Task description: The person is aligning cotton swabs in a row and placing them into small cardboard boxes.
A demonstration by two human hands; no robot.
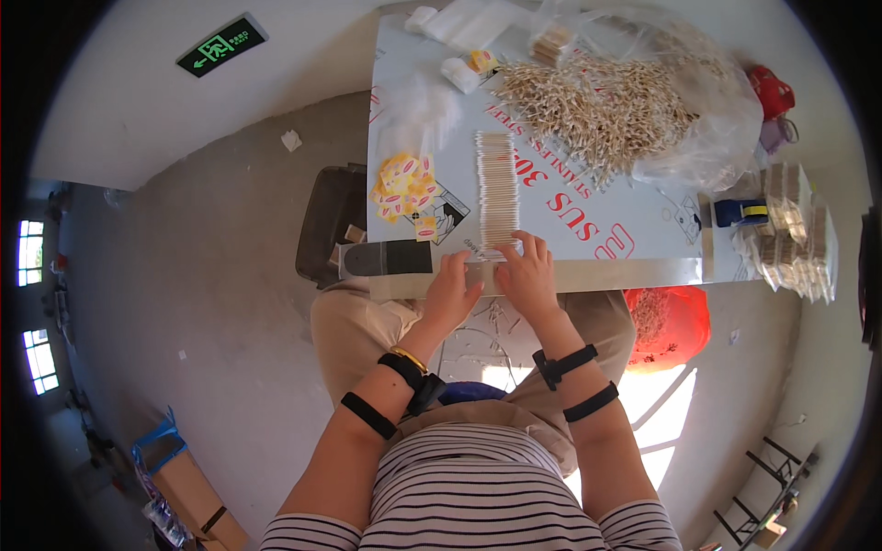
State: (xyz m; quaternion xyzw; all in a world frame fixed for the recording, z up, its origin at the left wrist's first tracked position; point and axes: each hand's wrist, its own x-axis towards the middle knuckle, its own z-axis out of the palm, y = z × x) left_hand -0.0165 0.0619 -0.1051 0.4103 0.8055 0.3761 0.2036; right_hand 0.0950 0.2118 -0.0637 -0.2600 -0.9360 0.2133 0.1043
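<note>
Cotton swabs [498, 188] lie side by side in a long, narrow row running away from me on the steel-topped table [570, 273]. At the row's near end, my right hand [531, 280] rests with fingers spread, its fingertips touching the last swabs or the table beside them. My left hand [451, 296] is at the table's front edge, just left of that end, thumb and fingers apart. No object shows in either hand. A dark flat strip [390, 258] lies left of my left hand. Beyond the row is a large heap of loose cotton swabs [606, 115].
Yellow-and-white labels [404, 186] are piled at the left, below clear plastic bags [418, 110]. Stacked swab packs [790, 230] and a blue tape roll [740, 213] stand at the right. Below the table are a dark bin [317, 220] and a red bag [675, 331].
</note>
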